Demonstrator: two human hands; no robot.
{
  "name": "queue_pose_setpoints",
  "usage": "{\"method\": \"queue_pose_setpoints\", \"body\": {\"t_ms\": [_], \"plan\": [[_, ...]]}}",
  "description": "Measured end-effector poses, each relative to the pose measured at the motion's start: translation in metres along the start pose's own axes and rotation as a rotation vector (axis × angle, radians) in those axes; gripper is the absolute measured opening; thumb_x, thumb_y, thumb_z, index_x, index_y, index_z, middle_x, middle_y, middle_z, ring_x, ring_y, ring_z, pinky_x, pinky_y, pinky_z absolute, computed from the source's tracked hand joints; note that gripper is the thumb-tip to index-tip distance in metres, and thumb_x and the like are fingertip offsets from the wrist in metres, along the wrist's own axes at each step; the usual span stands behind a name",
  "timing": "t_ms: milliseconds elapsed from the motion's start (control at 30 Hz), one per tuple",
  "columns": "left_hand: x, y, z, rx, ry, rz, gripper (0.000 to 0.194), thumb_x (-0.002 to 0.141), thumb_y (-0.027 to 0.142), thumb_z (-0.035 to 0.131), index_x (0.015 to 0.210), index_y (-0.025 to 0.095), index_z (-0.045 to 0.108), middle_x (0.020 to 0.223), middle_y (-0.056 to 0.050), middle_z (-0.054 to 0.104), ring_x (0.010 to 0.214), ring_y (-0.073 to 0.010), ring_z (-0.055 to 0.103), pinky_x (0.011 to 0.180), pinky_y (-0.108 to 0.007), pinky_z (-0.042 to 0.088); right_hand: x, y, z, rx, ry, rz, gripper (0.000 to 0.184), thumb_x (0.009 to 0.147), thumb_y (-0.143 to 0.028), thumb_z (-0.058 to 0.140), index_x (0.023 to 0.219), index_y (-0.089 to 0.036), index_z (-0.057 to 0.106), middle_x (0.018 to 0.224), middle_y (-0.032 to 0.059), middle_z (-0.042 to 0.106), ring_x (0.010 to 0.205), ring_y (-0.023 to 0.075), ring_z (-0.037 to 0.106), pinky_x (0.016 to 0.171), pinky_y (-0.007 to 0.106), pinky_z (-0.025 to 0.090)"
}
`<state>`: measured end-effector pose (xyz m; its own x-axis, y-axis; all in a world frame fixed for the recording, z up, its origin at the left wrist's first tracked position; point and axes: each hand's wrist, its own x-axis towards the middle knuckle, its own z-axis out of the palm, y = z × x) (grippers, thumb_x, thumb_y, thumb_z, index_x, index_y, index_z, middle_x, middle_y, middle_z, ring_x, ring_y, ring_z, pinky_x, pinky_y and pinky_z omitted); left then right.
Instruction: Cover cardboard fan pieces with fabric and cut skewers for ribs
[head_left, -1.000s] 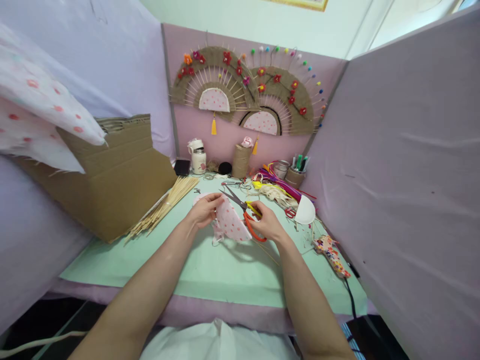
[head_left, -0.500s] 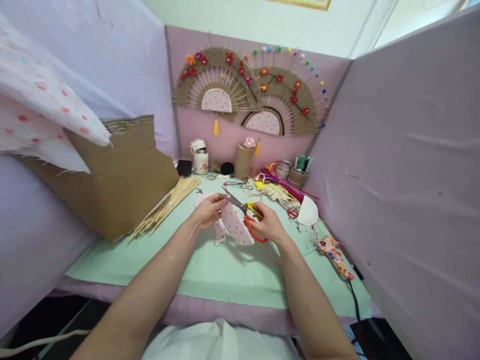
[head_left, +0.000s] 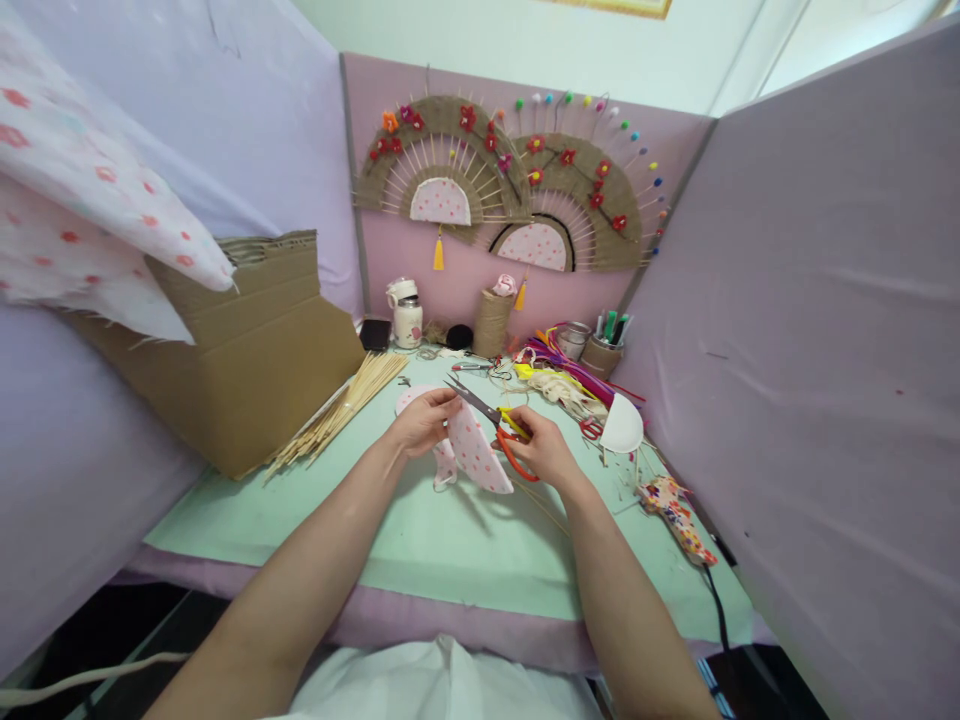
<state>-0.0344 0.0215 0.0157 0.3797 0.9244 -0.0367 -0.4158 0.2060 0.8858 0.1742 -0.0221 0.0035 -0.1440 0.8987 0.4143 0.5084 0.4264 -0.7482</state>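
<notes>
At the centre of the frame, my cloth [head_left: 478, 452] is pinkish white with scattered red dots, and my scissors [head_left: 493, 412] show dark grey blades with one yellow handle loop and one orange. The tabletop [head_left: 450, 560] beneath me is pale mint green, and the draped fabric [head_left: 112, 215] at upper left is white with coral-red spots. At upper centre I see brown fans [head_left: 619, 180] bearing mostly red flowers [head_left: 467, 118] against a pink board [head_left: 401, 250].

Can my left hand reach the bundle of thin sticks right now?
Probably yes: the sticks lie left of the left hand, with nothing evident blocking the way over the tabletop; that hand would likely have to release the dotted cloth first.
</notes>
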Motion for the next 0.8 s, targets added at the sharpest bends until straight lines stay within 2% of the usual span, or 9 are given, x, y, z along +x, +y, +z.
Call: {"method": "queue_pose_setpoints", "body": {"t_ms": [200,333,467,567,667,733,800], "plan": [[0.0,0.002,-0.001,0.01,0.017,-0.039,0.041,0.046,0.031,0.089,0.076,0.014,0.066,0.07,0.001,0.061,0.063,-0.0108,0.056,0.063,-0.026,0.045,0.0,0.0,-0.003,-0.039,-0.012,0.037,0.033,0.068,-0.046,0.069,0.069,-0.02,0.049,0.06,-0.0055,0.045,0.057,0.0113,0.036,0.053,0.023,0.028],[0.0,0.003,0.0,0.027,0.013,-0.048,0.04,0.049,0.032,0.088,0.079,0.014,0.068,0.071,0.001,0.06,0.063,-0.0104,0.055,0.064,-0.026,0.044,0.004,0.009,-0.006,-0.098,0.084,0.094,0.034,0.069,-0.05,0.067,0.069,-0.02,0.051,0.06,-0.0048,0.048,0.056,0.0114,0.038,0.053,0.023,0.028],[-0.002,0.002,0.002,0.036,0.0,-0.059,0.042,0.049,0.032,0.088,0.083,0.016,0.068,0.075,0.001,0.061,0.064,-0.0093,0.055,0.064,-0.024,0.044,0.006,0.02,-0.007,-0.344,0.155,0.223,0.034,0.071,-0.052,0.064,0.073,-0.02,0.055,0.063,-0.0013,0.054,0.058,0.0137,0.044,0.054,0.024,0.028],[-0.004,0.003,0.004,0.028,0.006,-0.058,0.043,0.049,0.031,0.088,0.085,0.018,0.067,0.078,0.002,0.06,0.064,-0.0085,0.055,0.062,-0.023,0.044,0.004,0.026,-0.005,-0.54,0.106,0.339,0.028,0.075,-0.045,0.061,0.084,-0.019,0.058,0.074,0.0059,0.062,0.065,0.0178,0.052,0.056,0.026,0.029],[-0.004,0.002,0.004,0.013,0.024,-0.067,0.042,0.049,0.03,0.088,0.083,0.017,0.066,0.075,0.003,0.059,0.063,-0.0088,0.055,0.061,-0.023,0.045,0.001,0.028,-0.002,-0.622,0.026,0.422,0.027,0.077,-0.038,0.061,0.093,-0.016,0.06,0.083,0.013,0.066,0.073,0.0224,0.058,0.058,0.028,0.031],[-0.002,0.001,0.003,0.0,0.032,-0.074,0.041,0.05,0.03,0.087,0.082,0.017,0.065,0.073,0.004,0.058,0.061,-0.0085,0.054,0.06,-0.023,0.044,0.0,0.028,-0.001,-0.645,-0.02,0.432,0.021,0.078,-0.032,0.061,0.09,-0.015,0.062,0.084,0.0158,0.066,0.076,0.0245,0.059,0.061,0.03,0.033],[-0.002,0.0,0.003,-0.011,0.036,-0.085,0.039,0.052,0.029,0.087,0.082,0.017,0.064,0.073,0.003,0.059,0.06,-0.0083,0.054,0.059,-0.023,0.044,0.0,0.026,-0.001,-0.642,-0.013,0.38,0.013,0.078,-0.027,0.06,0.081,-0.015,0.065,0.086,0.0176,0.066,0.082,0.0256,0.058,0.065,0.031,0.036]]}}
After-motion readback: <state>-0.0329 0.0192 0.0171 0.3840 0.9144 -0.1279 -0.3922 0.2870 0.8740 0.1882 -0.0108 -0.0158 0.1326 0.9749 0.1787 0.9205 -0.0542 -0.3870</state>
